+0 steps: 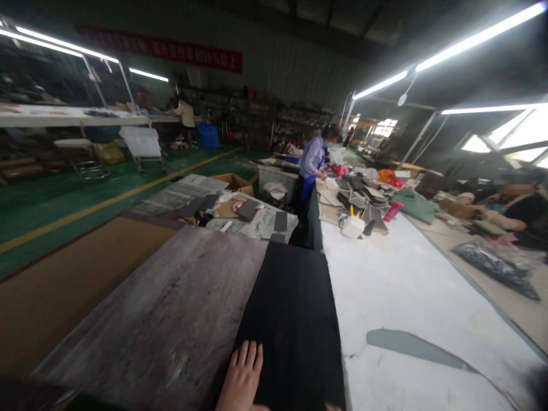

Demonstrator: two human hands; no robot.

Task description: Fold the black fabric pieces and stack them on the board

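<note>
One left hand [241, 378], flattened, gripping nothing, rests toward six o'clock on the black sheet [297, 308], which sideways pushing could wrinkle; the right hand [332, 407] I cannot tell.

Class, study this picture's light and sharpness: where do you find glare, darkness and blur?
Head view: glare haloes the tube lights at upper right, and the window washes out; head view: the red banner is dim, its lettering soft; head view: the left hand reads fairly clearly on the black sheet, but the bottom right corner smears.
</note>
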